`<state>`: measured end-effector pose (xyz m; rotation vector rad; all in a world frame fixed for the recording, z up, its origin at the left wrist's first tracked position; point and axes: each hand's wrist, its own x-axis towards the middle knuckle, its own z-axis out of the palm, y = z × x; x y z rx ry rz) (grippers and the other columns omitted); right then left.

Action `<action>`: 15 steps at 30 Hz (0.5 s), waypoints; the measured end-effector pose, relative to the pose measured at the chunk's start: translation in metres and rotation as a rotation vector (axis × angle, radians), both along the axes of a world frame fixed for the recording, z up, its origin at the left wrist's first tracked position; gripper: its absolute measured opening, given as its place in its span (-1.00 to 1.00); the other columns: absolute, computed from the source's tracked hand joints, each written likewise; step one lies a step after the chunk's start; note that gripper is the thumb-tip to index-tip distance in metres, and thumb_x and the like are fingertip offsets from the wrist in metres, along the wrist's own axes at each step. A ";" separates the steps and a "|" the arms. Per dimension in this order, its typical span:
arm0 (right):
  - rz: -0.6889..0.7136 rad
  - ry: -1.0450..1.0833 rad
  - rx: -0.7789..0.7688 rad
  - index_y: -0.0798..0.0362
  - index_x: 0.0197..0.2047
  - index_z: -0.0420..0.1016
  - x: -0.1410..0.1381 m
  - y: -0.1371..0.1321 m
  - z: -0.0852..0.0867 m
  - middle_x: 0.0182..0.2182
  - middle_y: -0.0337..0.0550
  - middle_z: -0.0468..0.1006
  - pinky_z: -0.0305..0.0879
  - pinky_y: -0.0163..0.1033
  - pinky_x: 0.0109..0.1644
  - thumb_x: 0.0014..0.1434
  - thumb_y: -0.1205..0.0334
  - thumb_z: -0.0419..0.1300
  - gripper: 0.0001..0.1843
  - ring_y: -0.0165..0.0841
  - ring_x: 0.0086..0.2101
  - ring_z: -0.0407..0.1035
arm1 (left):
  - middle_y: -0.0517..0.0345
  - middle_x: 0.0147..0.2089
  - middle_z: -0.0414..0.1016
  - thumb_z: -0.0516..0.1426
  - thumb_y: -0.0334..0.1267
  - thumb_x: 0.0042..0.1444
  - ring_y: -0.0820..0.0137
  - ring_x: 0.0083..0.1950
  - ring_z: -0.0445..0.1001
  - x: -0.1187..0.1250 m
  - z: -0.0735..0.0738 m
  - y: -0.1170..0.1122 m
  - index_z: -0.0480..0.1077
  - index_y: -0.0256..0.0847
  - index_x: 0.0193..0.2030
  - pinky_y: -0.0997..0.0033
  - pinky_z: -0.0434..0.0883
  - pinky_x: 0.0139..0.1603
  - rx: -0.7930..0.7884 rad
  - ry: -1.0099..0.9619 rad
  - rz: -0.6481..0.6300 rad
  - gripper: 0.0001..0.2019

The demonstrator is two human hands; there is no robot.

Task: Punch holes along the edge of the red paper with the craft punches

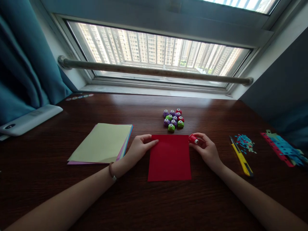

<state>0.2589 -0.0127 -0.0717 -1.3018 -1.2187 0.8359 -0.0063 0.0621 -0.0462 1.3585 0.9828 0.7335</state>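
Note:
A red square sheet of paper (169, 158) lies flat on the dark wooden table (154, 205) in front of me. My left hand (139, 149) rests at the sheet's upper left corner, fingers curled and pressing its edge. At the sheet's upper right corner my right hand (207, 149) is closed around a small red paper punch (193, 139). Just beyond the sheet sits a cluster of several small punches (173, 119) in purple, green and red.
A stack of coloured paper sheets (102, 143) lies to the left. A yellow utility knife (240, 156), paper confetti (245, 143) and punched paper strips (284, 148) lie to the right. A white device (29, 119) lies far left by the teal curtain (24, 64). A window is behind.

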 end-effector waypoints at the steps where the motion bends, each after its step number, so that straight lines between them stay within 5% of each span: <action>1: 0.000 0.003 -0.005 0.03 -0.12 0.36 0.000 0.000 0.000 -0.19 -0.10 0.51 0.42 -0.14 -0.06 -0.05 0.17 0.36 -0.57 -0.25 -0.19 0.44 | 0.12 -0.34 0.53 0.26 0.02 -0.09 0.28 -0.33 0.46 -0.001 -0.001 0.001 0.47 -0.25 -0.37 0.41 0.38 -0.37 -0.001 -0.001 -0.010 -0.67; 15: 0.003 0.023 -0.008 0.02 -0.15 0.39 0.000 0.000 0.003 -0.21 -0.12 0.52 0.42 -0.17 -0.08 -0.09 0.18 0.38 -0.58 -0.27 -0.22 0.44 | 0.13 -0.32 0.53 0.25 -0.02 -0.04 0.30 -0.29 0.46 -0.003 -0.012 0.005 0.47 -0.25 -0.33 0.45 0.37 -0.31 -0.013 -0.013 -0.039 -0.70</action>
